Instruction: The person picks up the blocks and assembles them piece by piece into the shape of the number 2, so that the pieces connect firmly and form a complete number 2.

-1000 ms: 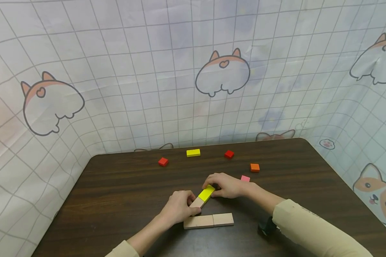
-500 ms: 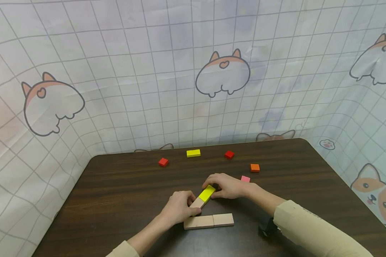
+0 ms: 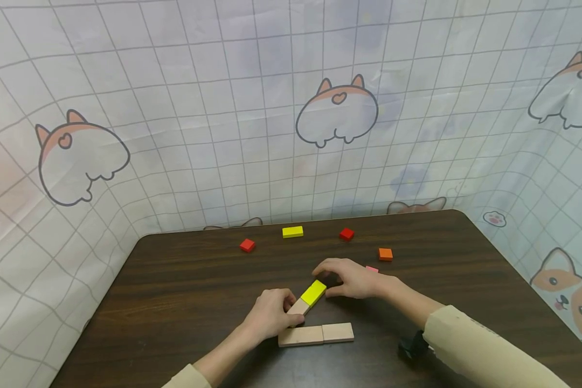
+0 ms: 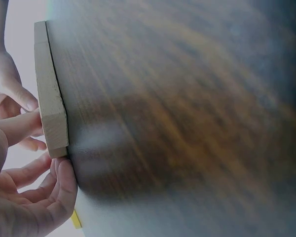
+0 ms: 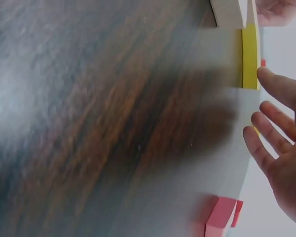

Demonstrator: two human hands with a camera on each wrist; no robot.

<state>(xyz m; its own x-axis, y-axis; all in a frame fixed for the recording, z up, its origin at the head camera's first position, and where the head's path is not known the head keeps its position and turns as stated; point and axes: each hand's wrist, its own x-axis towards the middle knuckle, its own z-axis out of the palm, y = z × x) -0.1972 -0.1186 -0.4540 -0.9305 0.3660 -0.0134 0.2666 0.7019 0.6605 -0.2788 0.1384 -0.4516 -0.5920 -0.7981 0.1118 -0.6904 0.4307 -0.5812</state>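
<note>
A yellow block lies end to end with a plain wooden block, forming a slanted line on the dark table. My left hand pinches the wooden block between thumb and fingers, covering part of it. Just beyond the yellow block's far end, my right hand has its fingers spread and holds nothing. In the right wrist view its thumb is beside the yellow block's end. Closer to me, two more wooden blocks, a longer one and a shorter one, make a second line meeting the slanted one near my left thumb.
Farther back on the table lie a red block, a yellow block, another red block and an orange block. A pink block sits behind my right wrist. A patterned cloth hangs around the table's edges.
My right hand has let go of the slanted yellow block and drawn slightly to the right, its fingers spreading. The left hand keeps its hold; the blocks stay in place.
</note>
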